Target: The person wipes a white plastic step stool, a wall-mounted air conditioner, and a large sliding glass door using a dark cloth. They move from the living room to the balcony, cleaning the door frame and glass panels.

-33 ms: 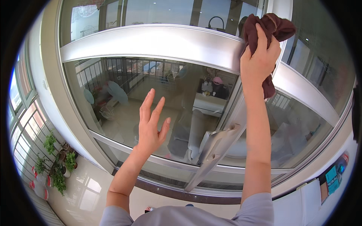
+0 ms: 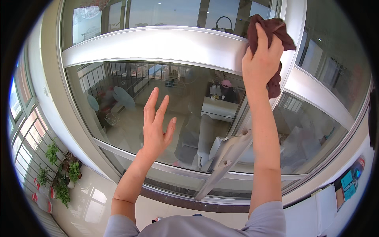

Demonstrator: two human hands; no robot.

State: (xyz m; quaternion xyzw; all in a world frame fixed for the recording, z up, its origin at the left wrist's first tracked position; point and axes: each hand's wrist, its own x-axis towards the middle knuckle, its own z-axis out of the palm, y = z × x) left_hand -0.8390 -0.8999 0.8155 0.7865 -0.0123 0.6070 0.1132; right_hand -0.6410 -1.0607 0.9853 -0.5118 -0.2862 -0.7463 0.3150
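I have the right grip (image 2: 262, 65) clamped on a dark maroon cloth (image 2: 272, 29), bunched under the fingers, with one part spreading out above the hand and another hanging below, beside the wrist. The cloth is high at the right, over the place where the wide silver crossrail (image 2: 158, 45) reaches the door's pale upright (image 2: 295, 19); from my view I can't tell how firmly it presses there.

My left grip (image 2: 156, 132) is empty, fingers apart and pointing up, in front of the large glass pane (image 2: 166, 81) beneath the crossrail. I can't tell whether its fingertips touch the glass. A metal handle (image 2: 227, 152) sits on the door between my two forearms, lower than both grips.

Off to the left, I see potted plants (image 2: 62, 173) on the glossy tiled floor (image 2: 89, 205) near a barred railing (image 2: 29, 144). At lower right, a turquoise package (image 2: 348, 186) stands beside a white surface (image 2: 310, 209).
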